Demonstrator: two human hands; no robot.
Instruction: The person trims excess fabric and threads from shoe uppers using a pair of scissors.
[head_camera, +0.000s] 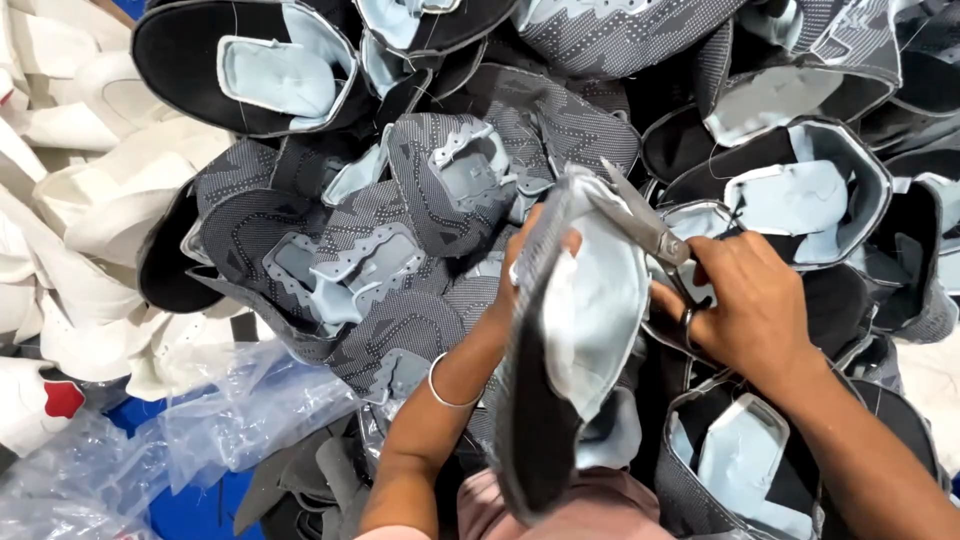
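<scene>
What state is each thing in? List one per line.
Shoe upper: held up, pale lining showing.
Scissors: blades closed or nearly so, at the upper's edge.
Left hand: gripping the upper.
Right hand: holding the scissors.
Pile of uppers: heaped.
Plastic bag: crumpled.

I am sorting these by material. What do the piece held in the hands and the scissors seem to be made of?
Shoe upper piece: seemingly knitted grey textile outside, matte, dotted pattern; pale blue lining looks like soft fabric or foam, with a stitched edge. Scissors: metal, by the dull grey sheen of the blades.
</scene>
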